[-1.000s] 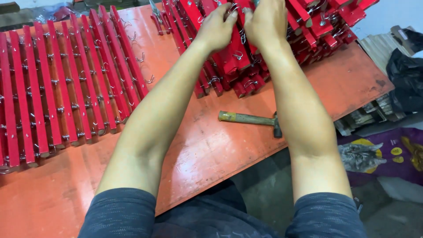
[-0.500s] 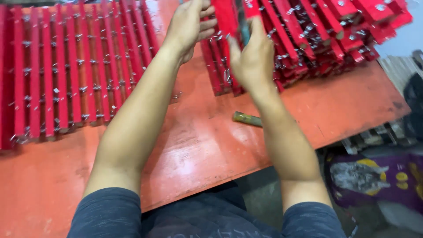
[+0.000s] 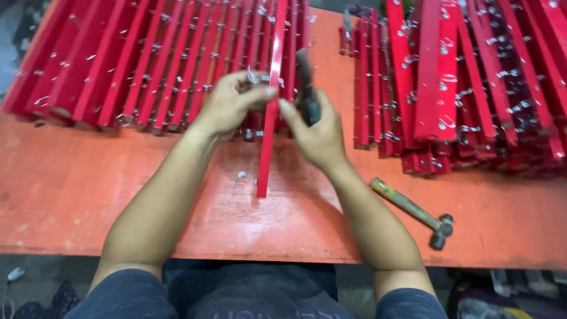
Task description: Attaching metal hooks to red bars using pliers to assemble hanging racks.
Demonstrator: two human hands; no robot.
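Note:
My left hand [image 3: 227,106] pinches a long red strip [image 3: 269,136] near its middle; the strip runs away from me and its near end rests over the orange table [image 3: 88,195]. My right hand [image 3: 316,133] is closed around a dark tool [image 3: 306,88] held just right of the strip. Small metal clips sit along the strip. A row of red strips [image 3: 147,59] lies to the left, and a heap of red strips [image 3: 472,82] is piled to the right.
A hammer [image 3: 413,212] with a wooden handle lies on the table near the front edge, right of my right arm. A loose metal clip [image 3: 240,175] lies beside the strip's near end. Cloth and clutter show on the floor at the lower right.
Both hands have come back from the right-hand heap to the middle of the table with one red strip. The strip now lies lengthwise in front of me, beside the left row.

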